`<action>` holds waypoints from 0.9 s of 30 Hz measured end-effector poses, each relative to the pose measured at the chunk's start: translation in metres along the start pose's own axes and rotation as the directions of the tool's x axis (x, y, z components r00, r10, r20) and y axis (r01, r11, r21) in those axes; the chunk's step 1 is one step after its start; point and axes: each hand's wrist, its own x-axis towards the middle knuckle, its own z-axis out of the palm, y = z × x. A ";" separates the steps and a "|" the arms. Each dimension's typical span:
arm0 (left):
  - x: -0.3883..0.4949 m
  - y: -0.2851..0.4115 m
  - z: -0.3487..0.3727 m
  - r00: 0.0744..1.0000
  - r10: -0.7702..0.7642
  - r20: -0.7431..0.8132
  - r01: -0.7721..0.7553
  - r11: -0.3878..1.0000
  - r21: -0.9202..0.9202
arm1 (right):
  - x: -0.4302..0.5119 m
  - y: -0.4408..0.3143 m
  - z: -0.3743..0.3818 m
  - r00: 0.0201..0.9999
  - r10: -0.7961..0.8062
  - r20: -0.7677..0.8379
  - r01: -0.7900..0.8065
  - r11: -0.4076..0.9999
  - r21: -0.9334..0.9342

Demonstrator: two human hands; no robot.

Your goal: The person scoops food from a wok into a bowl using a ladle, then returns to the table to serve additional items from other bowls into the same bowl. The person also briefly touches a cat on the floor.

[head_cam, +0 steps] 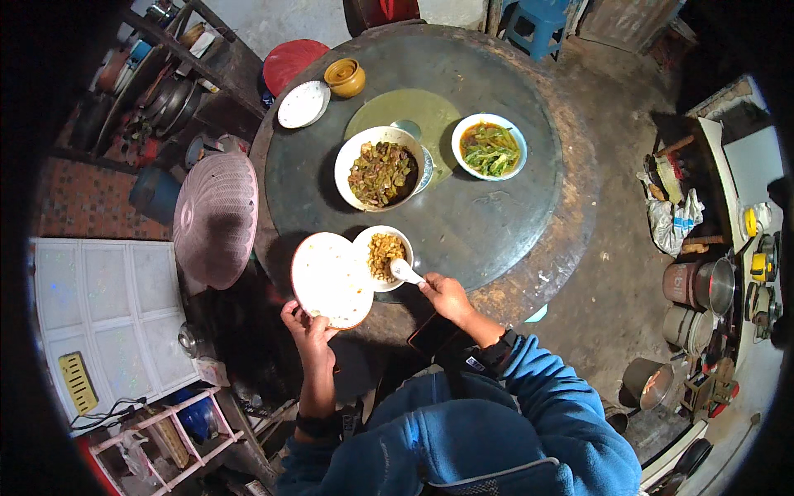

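Note:
My left hand (312,335) grips the near rim of a white plate (332,279), which is tilted and has scattered food bits on its face. The plate's right edge overlaps the rim of a small white bowl (407,242) near the table's front edge. Chopped yellow-brown food (383,251) lies in that bowl. Held by its handle in my right hand (448,299) is a white soup spoon (404,270), its head in the bowl at the food. Whether the spoon carries anything is hidden.
The round table (490,229) also bears a large bowl of dark cooked food (345,167), a bowl of greens in broth (458,136), a white dish (304,104) and a brown lidded pot (345,78). A pink mesh food cover (217,217) stands at the left, a blue stool (536,28) beyond.

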 end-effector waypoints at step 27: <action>0.002 -0.084 -0.123 0.751 -0.352 0.558 0.574 0.766 -0.289 | -0.111 -0.057 0.018 0.724 -0.502 -0.473 0.276 0.840 -0.468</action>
